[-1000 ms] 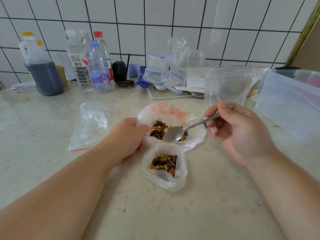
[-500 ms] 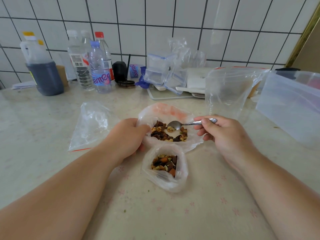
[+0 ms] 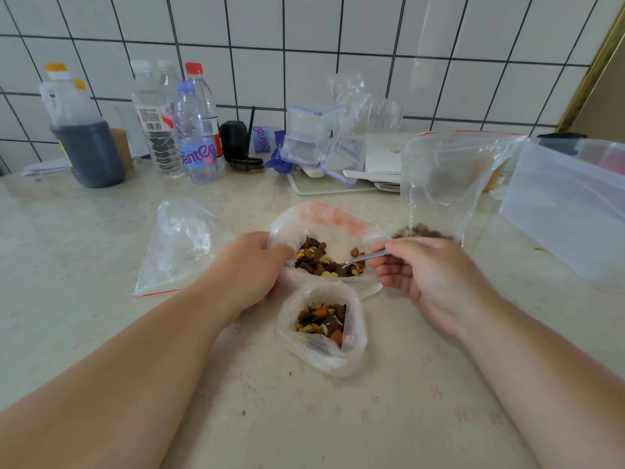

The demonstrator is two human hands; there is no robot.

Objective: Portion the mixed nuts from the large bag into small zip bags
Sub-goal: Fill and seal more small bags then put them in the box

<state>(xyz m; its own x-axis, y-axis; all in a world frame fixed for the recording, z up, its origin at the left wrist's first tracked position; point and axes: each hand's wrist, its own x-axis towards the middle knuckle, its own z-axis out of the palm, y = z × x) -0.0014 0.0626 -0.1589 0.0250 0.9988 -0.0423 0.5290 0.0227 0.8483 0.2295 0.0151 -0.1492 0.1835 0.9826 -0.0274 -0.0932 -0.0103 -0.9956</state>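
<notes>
1. Head view, centre of the frame: the left hand [image 3: 252, 265] is gripping the rim of the large bag [image 3: 324, 220] and holding its mouth open, while the right hand [image 3: 422, 275] is pinching the handle of a metal spoon [image 3: 363, 258] whose bowl is digging into the mixed nuts [image 3: 324, 260].
2. Just below centre, a small zip bag [image 3: 321, 328] is sitting open and partly filled, its rim touching the lower edge of the large bag.
3. The small zip bag is standing unsupported on soft plastic, so a nudge from the spoon or the wrist is likely tipping it and spilling its share onto the table [image 3: 389, 418].
4. If the left hand is loosening, the large bag's mouth is likely collapsing over the spoon and scattering nuts.
5. An overfull spoon is risking nuts rolling off during the short carry between the two bags.
6. Centre left, an empty zip bag [image 3: 179, 245] is lying flat, well apart from the action; reaching for it with a loaded spoon is inviting a spill.
7. Right of centre, a tall clear bag [image 3: 446, 184] is standing just behind the right hand, and a backward elbow or wrist motion is liable to knock it over.
</notes>
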